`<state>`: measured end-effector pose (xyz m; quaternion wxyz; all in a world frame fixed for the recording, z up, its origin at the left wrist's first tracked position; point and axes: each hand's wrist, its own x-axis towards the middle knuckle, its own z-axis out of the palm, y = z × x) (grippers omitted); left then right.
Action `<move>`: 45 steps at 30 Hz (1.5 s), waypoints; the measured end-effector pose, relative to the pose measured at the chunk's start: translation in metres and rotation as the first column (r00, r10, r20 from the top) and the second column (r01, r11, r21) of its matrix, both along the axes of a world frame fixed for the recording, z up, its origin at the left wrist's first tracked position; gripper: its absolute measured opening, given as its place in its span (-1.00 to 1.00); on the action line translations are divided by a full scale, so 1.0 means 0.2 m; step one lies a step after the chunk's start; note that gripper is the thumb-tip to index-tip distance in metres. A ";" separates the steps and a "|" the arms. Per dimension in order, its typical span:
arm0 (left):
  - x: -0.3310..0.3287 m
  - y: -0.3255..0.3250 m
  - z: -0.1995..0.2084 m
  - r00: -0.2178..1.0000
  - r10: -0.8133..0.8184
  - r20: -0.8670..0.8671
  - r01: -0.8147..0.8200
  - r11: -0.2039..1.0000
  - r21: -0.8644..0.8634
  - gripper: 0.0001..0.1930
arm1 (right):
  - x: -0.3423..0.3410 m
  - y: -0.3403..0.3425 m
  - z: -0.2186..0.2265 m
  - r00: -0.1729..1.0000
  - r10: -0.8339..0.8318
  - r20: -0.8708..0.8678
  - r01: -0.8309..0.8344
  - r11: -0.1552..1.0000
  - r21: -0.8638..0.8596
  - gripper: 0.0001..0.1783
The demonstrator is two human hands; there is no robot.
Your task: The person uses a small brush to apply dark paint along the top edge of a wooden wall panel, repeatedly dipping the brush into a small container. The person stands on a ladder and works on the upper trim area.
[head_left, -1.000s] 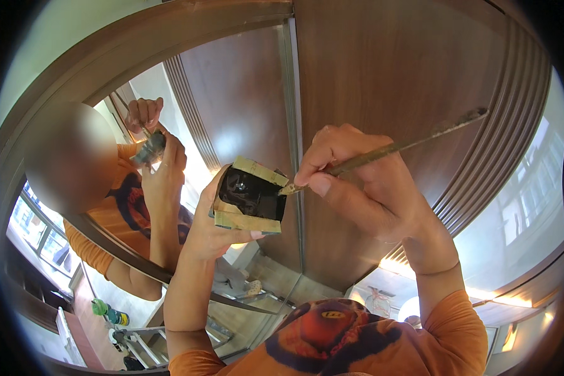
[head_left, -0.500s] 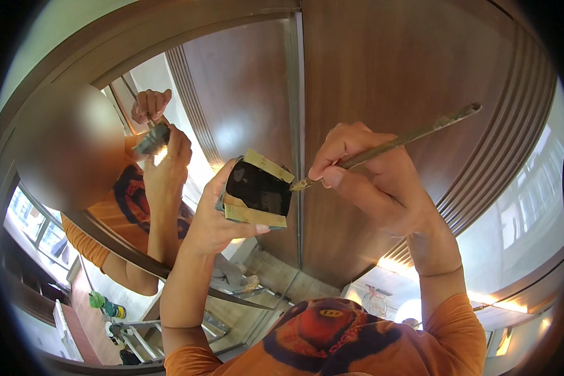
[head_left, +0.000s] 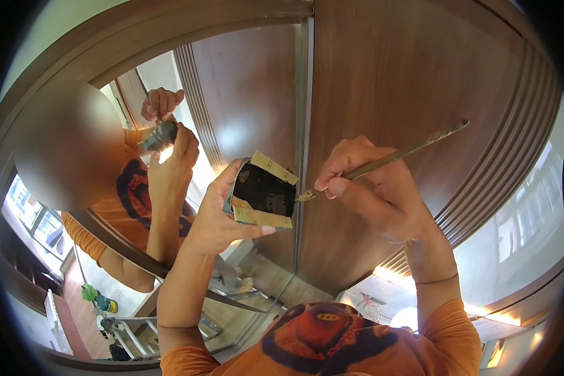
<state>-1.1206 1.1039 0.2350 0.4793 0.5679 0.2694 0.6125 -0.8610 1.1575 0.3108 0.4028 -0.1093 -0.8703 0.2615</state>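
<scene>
Fingers (head_left: 338,182) of the right hand (head_left: 382,200) are pinched together on the lower part of a thin, paint-crusted brush (head_left: 388,156), thumb below and forefinger above, with the handle running up and to the right past the knuckles. The brush tip lies at the right edge of the container, just beside the vertical seam.

The left hand (head_left: 216,216) is clamped on a small dark container (head_left: 264,191) wrapped in tan masking tape; the thumb runs under its lower edge and the remaining fingers curl behind its left side. The container is tilted so that its open, dark interior faces the camera, and it is held up against the surface, well above the orange sleeves at the lower edge of the view.

Judged step: loading the brush from the container, or wiping it on the rim, ahead of touch-up work. The next move would call for lifting the tip clear without dripping and placing it precisely on the seam (head_left: 302,125), with the container kept steady.

Behind the hands stands a brown wooden panel (head_left: 420,75) with ribbed moulding along its right side. To the left, a mirror panel (head_left: 244,81) reflects both hands, the container and the person's orange shirt; lower in the reflection, a stepladder and green bottles stand on a floor.
</scene>
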 end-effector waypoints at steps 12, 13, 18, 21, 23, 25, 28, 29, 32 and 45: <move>0.02 -0.01 -0.05 0.986 0.146 0.076 -0.144 0.989 -0.026 -0.12 | 0.14 0.04 0.05 0.961 0.131 -0.245 -0.192 0.950 -0.247 -0.82; 0.03 -0.01 -0.06 0.983 0.154 0.097 -0.152 0.988 -0.033 -0.13 | 0.22 0.07 0.12 0.955 0.080 -0.285 -0.128 0.980 -0.154 -0.82; 0.00 -0.02 -0.14 0.961 0.174 0.214 -0.166 0.985 -0.055 -0.11 | 0.58 0.35 0.60 0.697 -0.040 -0.716 0.298 0.924 0.238 -0.79; -0.02 -0.02 -0.17 0.991 0.087 0.105 -0.094 0.994 0.061 -0.12 | 0.68 0.52 0.81 0.645 -0.050 -0.762 0.438 0.842 0.316 -0.77; -0.02 -0.02 -0.19 0.973 0.170 0.157 -0.174 0.985 0.013 -0.12 | 0.70 0.61 0.91 0.657 -0.033 -0.753 0.476 0.793 0.380 -0.74; -0.03 -0.02 -0.19 0.983 0.140 0.120 -0.143 0.989 0.022 -0.12 | 0.68 0.69 0.96 0.672 -0.076 -0.736 0.523 0.752 0.400 -0.69; -0.04 -0.03 -0.20 0.987 0.137 0.085 -0.138 0.990 -0.001 -0.13 | 0.63 0.75 1.01 0.705 -0.046 -0.708 0.490 0.752 0.440 -0.67; -0.05 -0.04 -0.20 0.987 0.143 0.078 -0.142 0.990 -0.011 -0.13 | 0.63 0.76 1.02 0.708 -0.053 -0.704 0.494 0.750 0.440 -0.68; -0.04 -0.04 -0.21 0.979 0.164 0.118 -0.163 0.986 -0.017 -0.14 | 0.62 0.77 1.05 0.712 -0.074 -0.698 0.509 0.739 0.442 -0.68; -0.03 -0.07 -0.12 0.996 0.085 0.020 -0.083 0.994 -0.068 -0.11 | 0.65 0.81 1.11 0.722 -0.004 -0.692 0.482 0.721 0.499 -0.70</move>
